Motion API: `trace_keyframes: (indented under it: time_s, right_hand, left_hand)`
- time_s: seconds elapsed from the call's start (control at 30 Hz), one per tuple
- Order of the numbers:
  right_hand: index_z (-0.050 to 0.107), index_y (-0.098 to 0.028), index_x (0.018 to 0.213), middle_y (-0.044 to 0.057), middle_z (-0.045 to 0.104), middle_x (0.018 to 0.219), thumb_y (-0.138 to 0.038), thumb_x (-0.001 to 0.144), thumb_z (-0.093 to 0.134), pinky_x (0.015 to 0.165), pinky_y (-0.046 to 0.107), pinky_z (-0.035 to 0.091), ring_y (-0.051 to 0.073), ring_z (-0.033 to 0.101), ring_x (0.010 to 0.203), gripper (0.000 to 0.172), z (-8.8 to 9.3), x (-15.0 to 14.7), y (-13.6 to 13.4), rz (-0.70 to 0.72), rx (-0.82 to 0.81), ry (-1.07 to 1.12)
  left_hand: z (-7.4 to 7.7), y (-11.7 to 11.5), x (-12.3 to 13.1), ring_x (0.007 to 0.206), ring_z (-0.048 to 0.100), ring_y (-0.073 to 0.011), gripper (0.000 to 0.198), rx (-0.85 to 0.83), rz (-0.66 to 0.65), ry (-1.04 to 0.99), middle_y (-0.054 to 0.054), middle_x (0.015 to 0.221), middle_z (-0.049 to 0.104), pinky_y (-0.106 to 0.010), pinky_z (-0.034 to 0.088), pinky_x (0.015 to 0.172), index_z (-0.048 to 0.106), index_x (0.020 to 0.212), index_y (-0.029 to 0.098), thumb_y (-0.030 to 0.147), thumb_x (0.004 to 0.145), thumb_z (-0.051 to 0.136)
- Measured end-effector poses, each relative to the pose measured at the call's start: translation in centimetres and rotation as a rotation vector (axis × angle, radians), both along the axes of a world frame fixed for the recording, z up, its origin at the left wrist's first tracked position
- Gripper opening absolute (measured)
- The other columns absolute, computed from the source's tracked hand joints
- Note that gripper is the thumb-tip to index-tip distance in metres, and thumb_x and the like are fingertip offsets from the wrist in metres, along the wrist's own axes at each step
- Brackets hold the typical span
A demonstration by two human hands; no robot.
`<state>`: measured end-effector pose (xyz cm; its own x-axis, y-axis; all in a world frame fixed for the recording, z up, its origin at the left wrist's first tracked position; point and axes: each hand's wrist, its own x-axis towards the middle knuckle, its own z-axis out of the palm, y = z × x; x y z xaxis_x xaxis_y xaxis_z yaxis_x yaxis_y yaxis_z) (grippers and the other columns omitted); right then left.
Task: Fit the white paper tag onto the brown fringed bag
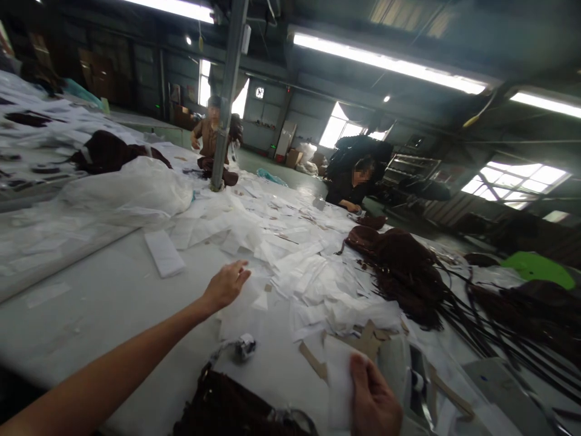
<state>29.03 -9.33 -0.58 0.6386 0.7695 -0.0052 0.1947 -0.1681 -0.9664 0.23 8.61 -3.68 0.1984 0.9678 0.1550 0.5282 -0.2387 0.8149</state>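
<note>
My left hand [226, 284] reaches far out over the table, fingers loosely apart, just above the near edge of a heap of white cut pieces [290, 260]; nothing is in it. My right hand [373, 402] is close to me at the bottom, fingers and thumb pinched on a white cut piece [338, 375]. A dark brown fabric bundle [227, 406] lies between my arms at the bottom edge.
A big grey cutting table [113, 297] carries piles of brown fabric and straps [408, 272], a white bag [131, 191], a folded white piece [164, 253] and a steel post [227, 97]. Two other people [351, 184] work at the far side.
</note>
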Motion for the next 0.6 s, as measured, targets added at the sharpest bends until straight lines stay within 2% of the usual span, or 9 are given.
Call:
trace_keyframes:
  time_s: [0.07,0.13,0.23,0.33,0.4,0.47,0.53,0.6]
  right_hand:
    - [0.069,-0.017,0.089,0.005,0.072,0.078,-0.066,0.064,0.066,0.058,0.029,0.052,0.024,0.063,0.072,0.055,-1.6,1.5,-0.6,-0.054,-0.050,0.092]
    - [0.069,-0.017,0.087,0.006,0.072,0.076,-0.068,0.062,0.066,0.059,0.030,0.053,0.025,0.063,0.072,0.056,-3.1,2.5,-1.5,-0.102,-0.115,0.107]
    - [0.071,-0.016,0.086,0.007,0.072,0.075,-0.067,0.062,0.066,0.061,0.031,0.051,0.025,0.063,0.073,0.057,-5.0,3.1,-2.2,-0.107,-0.204,0.043]
    - [0.073,-0.013,0.092,0.008,0.073,0.085,-0.066,0.065,0.063,0.066,0.031,0.050,0.026,0.064,0.081,0.060,-6.1,2.4,-1.0,-0.043,-0.217,-0.050]
    - [0.073,-0.010,0.095,0.009,0.073,0.088,-0.065,0.068,0.061,0.069,0.031,0.048,0.027,0.063,0.085,0.063,-6.3,1.1,1.0,0.004,-0.203,-0.112]
    - [0.071,-0.008,0.103,0.009,0.072,0.085,-0.062,0.070,0.061,0.068,0.030,0.047,0.025,0.062,0.081,0.064,-6.2,-0.6,3.4,0.040,-0.163,-0.158]
    - [0.067,-0.009,0.111,0.006,0.069,0.075,-0.059,0.072,0.062,0.061,0.028,0.044,0.019,0.059,0.067,0.063,-5.8,-2.5,5.9,0.073,-0.097,-0.191]
    - [0.064,-0.011,0.111,0.002,0.065,0.067,-0.057,0.075,0.061,0.053,0.025,0.040,0.016,0.054,0.057,0.058,-5.7,-4.2,7.9,0.108,-0.039,-0.196]
  left_hand:
    - [-1.4,0.1,0.3,0.132,0.029,-0.0360,0.065,0.065,-0.056,0.133,-0.018,0.144,0.037,-0.054,0.018,0.108,0.035,0.140,0.019,0.051,0.086,0.049]
    - [-3.5,-0.7,0.7,0.138,0.019,-0.0377,0.072,0.076,-0.186,0.257,-0.014,0.152,0.029,-0.058,0.007,0.110,0.039,0.140,0.028,0.050,0.077,0.064]
    - [-6.7,-2.1,0.9,0.138,0.023,-0.0390,0.060,0.037,-0.339,0.408,-0.011,0.150,0.035,-0.063,0.007,0.109,0.052,0.130,0.034,0.049,0.075,0.068]
    - [-8.4,-1.8,1.0,0.139,0.021,-0.0407,0.051,0.016,-0.337,0.505,-0.012,0.152,0.031,-0.067,0.008,0.106,0.051,0.132,0.032,0.048,0.084,0.059]
    - [-8.5,-0.7,1.2,0.139,0.020,-0.0415,0.049,0.024,-0.289,0.539,-0.013,0.153,0.030,-0.068,0.008,0.106,0.051,0.133,0.031,0.045,0.087,0.056]
    - [-7.8,0.6,1.6,0.139,0.021,-0.0419,0.047,0.041,-0.225,0.552,-0.014,0.152,0.032,-0.068,0.008,0.106,0.053,0.131,0.029,0.043,0.086,0.058]
    - [-6.2,1.1,1.7,0.139,0.019,-0.0414,0.048,0.071,-0.144,0.546,-0.014,0.152,0.032,-0.066,0.007,0.107,0.052,0.132,0.027,0.040,0.086,0.060]
    - [-4.0,0.2,1.4,0.138,0.022,-0.0388,0.048,0.106,-0.053,0.522,-0.016,0.150,0.035,-0.062,0.011,0.109,0.049,0.134,0.023,0.038,0.089,0.056]
